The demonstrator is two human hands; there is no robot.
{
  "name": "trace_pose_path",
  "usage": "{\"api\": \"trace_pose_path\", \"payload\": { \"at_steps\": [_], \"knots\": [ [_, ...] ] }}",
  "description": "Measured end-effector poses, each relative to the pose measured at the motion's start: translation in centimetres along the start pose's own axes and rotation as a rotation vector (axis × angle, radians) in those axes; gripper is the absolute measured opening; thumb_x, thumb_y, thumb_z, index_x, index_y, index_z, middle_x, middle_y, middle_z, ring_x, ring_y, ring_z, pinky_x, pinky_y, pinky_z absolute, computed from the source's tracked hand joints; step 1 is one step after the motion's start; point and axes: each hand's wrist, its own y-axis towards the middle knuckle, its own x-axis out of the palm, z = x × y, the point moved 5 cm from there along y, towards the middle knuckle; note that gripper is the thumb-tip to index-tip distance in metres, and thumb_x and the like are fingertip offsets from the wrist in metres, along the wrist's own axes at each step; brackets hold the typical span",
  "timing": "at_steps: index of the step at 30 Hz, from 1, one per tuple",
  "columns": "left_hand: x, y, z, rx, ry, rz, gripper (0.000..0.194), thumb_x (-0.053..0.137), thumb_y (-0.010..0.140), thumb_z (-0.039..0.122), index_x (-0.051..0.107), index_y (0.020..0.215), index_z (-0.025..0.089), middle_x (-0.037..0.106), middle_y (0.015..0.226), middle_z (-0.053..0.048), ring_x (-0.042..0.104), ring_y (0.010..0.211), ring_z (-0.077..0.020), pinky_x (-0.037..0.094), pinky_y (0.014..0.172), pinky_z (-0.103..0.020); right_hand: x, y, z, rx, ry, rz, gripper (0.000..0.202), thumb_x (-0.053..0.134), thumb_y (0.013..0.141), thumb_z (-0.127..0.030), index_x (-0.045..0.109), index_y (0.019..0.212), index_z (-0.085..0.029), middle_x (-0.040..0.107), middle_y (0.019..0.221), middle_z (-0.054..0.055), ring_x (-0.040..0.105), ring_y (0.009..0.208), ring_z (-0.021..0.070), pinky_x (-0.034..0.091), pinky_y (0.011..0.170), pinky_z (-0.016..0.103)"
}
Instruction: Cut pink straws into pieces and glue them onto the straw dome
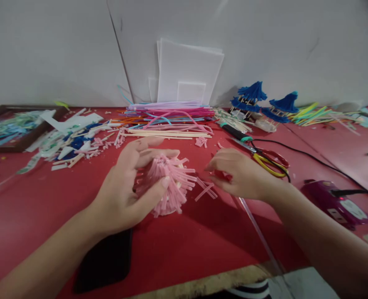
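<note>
Left hand (126,187) gripping pink bundle (171,189), right hand (238,174) half-curled, contents unclear, scissors (260,162), phone (109,261) nearby

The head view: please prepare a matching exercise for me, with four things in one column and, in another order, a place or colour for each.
1. Bundle of strips
2. Sheets
3. Power box
4. Frame

A. Leaning on the grey wall
B. At far left, scraps inside
C. Purple, black plug in it
D. Pink, in the left hand

Pairs: 1-D, 2-A, 3-C, 4-B
</note>
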Motion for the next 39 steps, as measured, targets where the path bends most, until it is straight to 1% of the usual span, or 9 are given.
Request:
{"api": "trace_pose_path", "payload": {
  "at_steps": [4,8,11,15,19,24,29,35,39],
  "knots": [
    [-0.1,0.4,0.1,0.030,0.022,-0.011,0.038,0.054,0.083,0.013,0.057,0.121,0.018,0.068,0.116,-0.013,0.064,0.113,-0.0314,0.061,0.079,-0.037,2.3,0.1,-0.2,0.070,0.035,-0.131,0.017,0.057,0.087,-0.029,0.067,0.083,-0.016,0.067,0.077,0.007,0.059,0.073,0.0190,0.044,0.072,0.035],
    [0.0,0.6,0.3,0.045,0.053,0.007,0.032,0.053,0.082,0.014,0.058,0.113,0.018,0.069,0.112,-0.013,0.066,0.109,-0.0300,0.062,0.074,-0.035,0.4,0.2,-1.9,-0.054,0.128,0.178,0.008,0.057,0.084,-0.017,0.063,0.088,-0.016,0.068,0.081,0.005,0.059,0.076,0.0172,0.048,0.075,0.034],
    [-0.1,0.5,0.3,0.048,0.069,0.025,0.030,0.053,0.082,0.015,0.058,0.112,0.019,0.069,0.113,-0.013,0.067,0.108,-0.0300,0.062,0.077,-0.037,-1.6,0.0,-4.0,-0.209,0.153,0.406,0.013,0.064,0.081,-0.016,0.062,0.094,-0.016,0.069,0.086,0.005,0.061,0.082,0.0163,0.051,0.081,0.035],
    [-0.1,0.4,0.4,0.066,0.052,0.024,0.030,0.053,0.083,0.015,0.056,0.113,0.018,0.067,0.112,-0.014,0.067,0.108,-0.0294,0.062,0.078,-0.036,-2.8,0.1,-6.9,-0.361,0.020,0.513,0.020,0.076,0.077,-0.023,0.068,0.094,-0.016,0.071,0.084,0.004,0.061,0.083,0.0167,0.053,0.078,0.033],
    [-0.1,0.2,0.3,0.040,0.008,0.039,0.037,0.053,0.083,0.014,0.053,0.119,0.018,0.064,0.118,-0.015,0.066,0.110,-0.0293,0.062,0.077,-0.034,-2.9,0.6,-8.1,-0.387,-0.067,0.596,0.006,0.075,0.078,-0.020,0.072,0.082,-0.022,0.072,0.080,-0.002,0.059,0.081,0.0135,0.051,0.071,0.030],
    [0.1,-0.1,-0.3,-0.009,-0.065,0.007,0.046,0.056,0.083,0.015,0.046,0.127,0.021,0.065,0.122,-0.011,0.066,0.111,-0.0249,0.059,0.086,-0.034,-2.6,1.0,-8.3,-0.410,-0.034,0.628,0.013,0.073,0.081,-0.016,0.070,0.069,-0.021,0.073,0.080,-0.004,0.056,0.079,0.0126,0.049,0.070,0.030],
    [-0.1,-0.3,-0.4,-0.014,-0.063,-0.005,0.048,0.057,0.081,0.015,0.047,0.126,0.026,0.065,0.122,-0.006,0.066,0.112,-0.0229,0.056,0.090,-0.033,-2.3,1.1,-8.3,-0.430,-0.035,0.600,0.008,0.072,0.082,-0.021,0.071,0.075,-0.021,0.071,0.081,-0.002,0.057,0.082,0.0122,0.049,0.073,0.029],
    [-0.1,-0.4,-0.1,-0.034,-0.079,-0.031,0.047,0.058,0.082,0.018,0.046,0.127,0.024,0.063,0.123,-0.008,0.064,0.114,-0.0243,0.056,0.092,-0.033,-1.9,1.4,-7.5,-0.359,0.152,0.565,0.005,0.070,0.084,-0.021,0.071,0.088,-0.018,0.070,0.080,0.000,0.059,0.084,0.0132,0.050,0.078,0.029],
    [0.1,-0.5,-0.2,-0.088,-0.132,-0.028,0.043,0.060,0.085,0.024,0.045,0.125,0.026,0.064,0.123,-0.008,0.065,0.113,-0.0252,0.057,0.091,-0.036,-1.9,1.3,-7.8,-0.366,0.072,0.584,0.005,0.071,0.084,-0.026,0.072,0.085,-0.021,0.071,0.079,-0.001,0.060,0.083,0.0136,0.051,0.075,0.028]
  ]
}}
